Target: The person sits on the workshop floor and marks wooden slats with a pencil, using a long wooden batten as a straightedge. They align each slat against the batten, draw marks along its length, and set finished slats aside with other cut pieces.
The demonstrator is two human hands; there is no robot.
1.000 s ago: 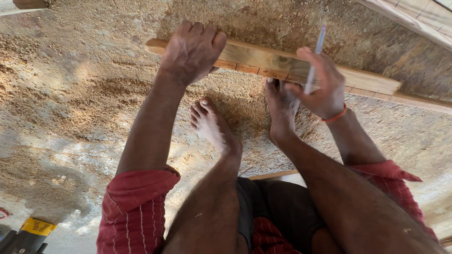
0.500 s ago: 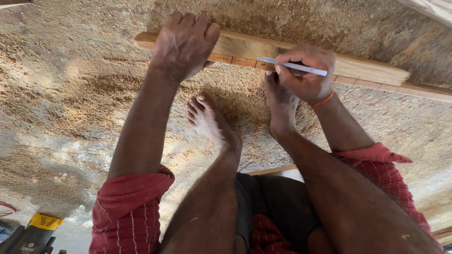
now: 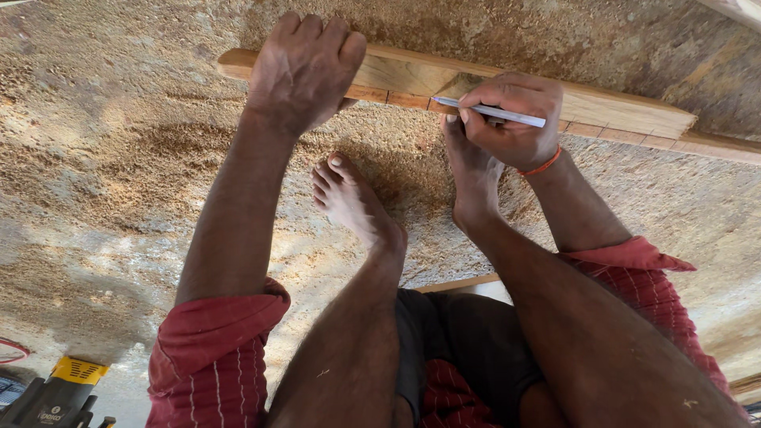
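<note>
A long wooden plank [image 3: 610, 109] lies across a sawdust-covered floor in the head view. My left hand [image 3: 305, 67] presses flat on its left part, fingers curled over the far edge. My right hand [image 3: 511, 119] grips a thin white pen [image 3: 491, 112], held almost level with its tip pointing left at the plank's near face. My right foot [image 3: 468, 170] rests against the plank just under that hand. My left foot [image 3: 349, 198] lies on the sawdust, short of the plank.
Sawdust [image 3: 119, 158] covers the ground all around. A yellow and black power tool [image 3: 59, 392] sits at the bottom left. Another pale board [image 3: 741, 9] shows at the top right corner, and a wood strip [image 3: 460, 283] lies under my legs.
My right hand has lowered the pen from upright to nearly level against the plank. The plank and both hands sit lower and larger in view as my head came closer.
</note>
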